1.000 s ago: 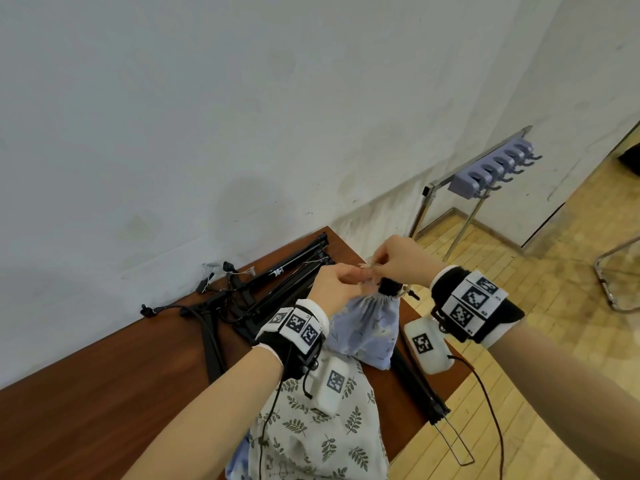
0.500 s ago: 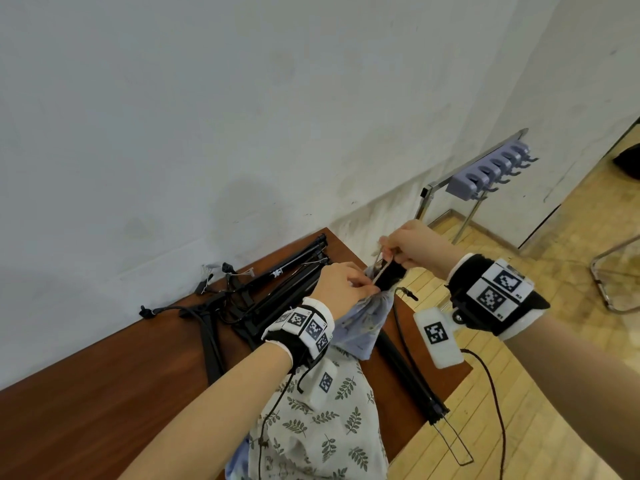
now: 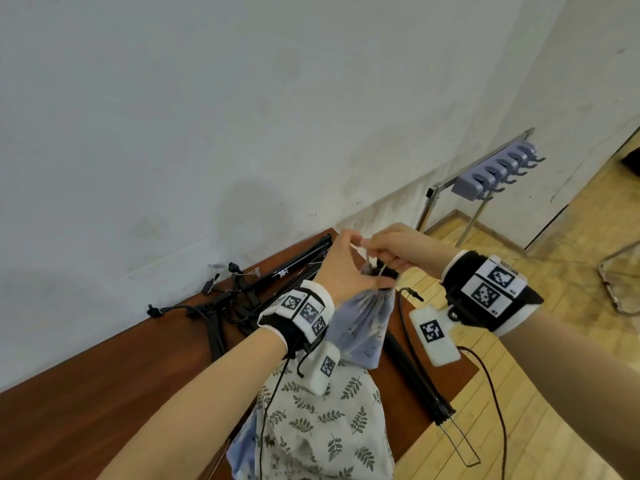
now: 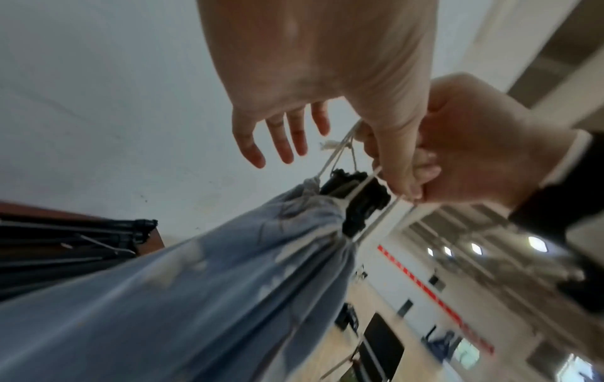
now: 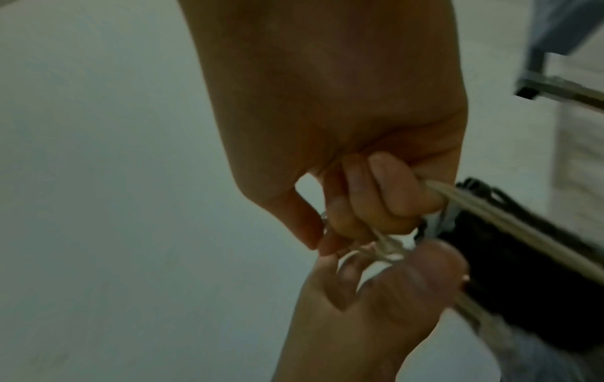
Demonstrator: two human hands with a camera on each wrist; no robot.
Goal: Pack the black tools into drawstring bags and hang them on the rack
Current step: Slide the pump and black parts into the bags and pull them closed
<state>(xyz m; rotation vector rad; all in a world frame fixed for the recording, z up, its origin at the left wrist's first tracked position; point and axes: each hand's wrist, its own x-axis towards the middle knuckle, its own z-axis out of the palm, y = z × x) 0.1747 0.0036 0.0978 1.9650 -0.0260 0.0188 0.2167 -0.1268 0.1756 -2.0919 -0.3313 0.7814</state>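
A pale blue drawstring bag [image 3: 367,327] is held up over the table edge, its mouth gathered round a black tool [image 3: 386,271] that sticks out of the top. My right hand [image 3: 391,258] grips the white drawstring cord [image 5: 490,209] in curled fingers just above the bag mouth. My left hand [image 3: 353,261] is right beside it, fingers [image 4: 281,144] straight and spread, thumb against the cord loop [image 4: 336,152]. Several more black tools [image 3: 277,278] lie on the wooden table [image 3: 104,393] by the wall. The purple hook rack [image 3: 498,168] stands to the far right.
A leaf-print bag [image 3: 322,410] lies on the table under my left forearm. A long black rod [image 3: 415,379] runs along the table's right edge. The wall is close behind the table. Wooden floor and a metal chair leg [image 3: 616,271] are to the right.
My right hand has come back in toward my left hand with the cord. My left hand has let go of the bag neck, and its fingers are now spread.
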